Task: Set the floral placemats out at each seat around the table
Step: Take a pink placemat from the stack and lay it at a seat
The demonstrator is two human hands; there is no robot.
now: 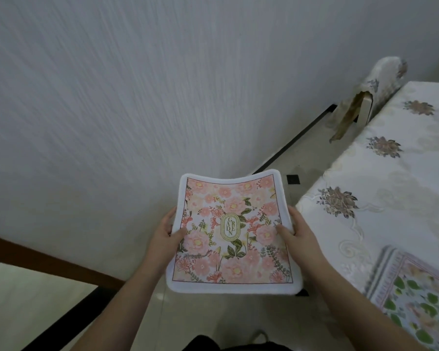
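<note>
Lower centre: both hands — left hand [168, 230], right hand [293, 230] — pinch the pink floral placemat [232, 233] by its side edges, off the bench [395, 178]; we judge it soft, light, sagging.

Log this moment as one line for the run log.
both hands grip pink placemat by its sides | carried over floor, beside table | second placemat already on table

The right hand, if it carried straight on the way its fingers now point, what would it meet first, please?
The right hand grips the pink placemat at its right edge, fingers pointing up-left across it. Past the mat, the line probably runs to the white wall, though depth is unclear.
</note>
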